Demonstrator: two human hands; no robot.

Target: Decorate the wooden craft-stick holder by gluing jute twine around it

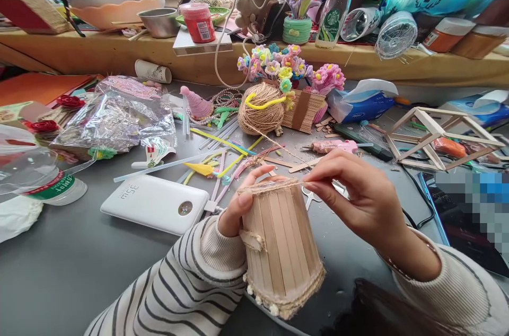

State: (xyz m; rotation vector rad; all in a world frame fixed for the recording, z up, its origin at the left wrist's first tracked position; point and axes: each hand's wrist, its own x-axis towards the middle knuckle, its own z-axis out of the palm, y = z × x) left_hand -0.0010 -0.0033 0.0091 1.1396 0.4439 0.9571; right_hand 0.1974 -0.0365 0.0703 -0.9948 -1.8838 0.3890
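My left hand (235, 208) grips the side of a small tapered container (283, 243) made of upright wooden craft sticks. Its narrower end faces up and away, and twine edges both ends. Small whitish beads or knots dot the lower edge, and a short stick piece juts from the left side. With thumb and forefinger together, my right hand (353, 198) pinches jute twine at the container's upper right edge. That strand runs back to a twine ball (260, 109) with a yellow pipe cleaner across it. Part of my left fingers is hidden behind the container.
A white power bank (155, 203) lies left of the container. Beyond it are scattered glue sticks, a pink glue gun (332, 146) and crochet-like flowers (274, 63). A wooden stick frame (441, 137) and a phone (469, 219) are on the right; a plastic bottle (40, 171) lies left.
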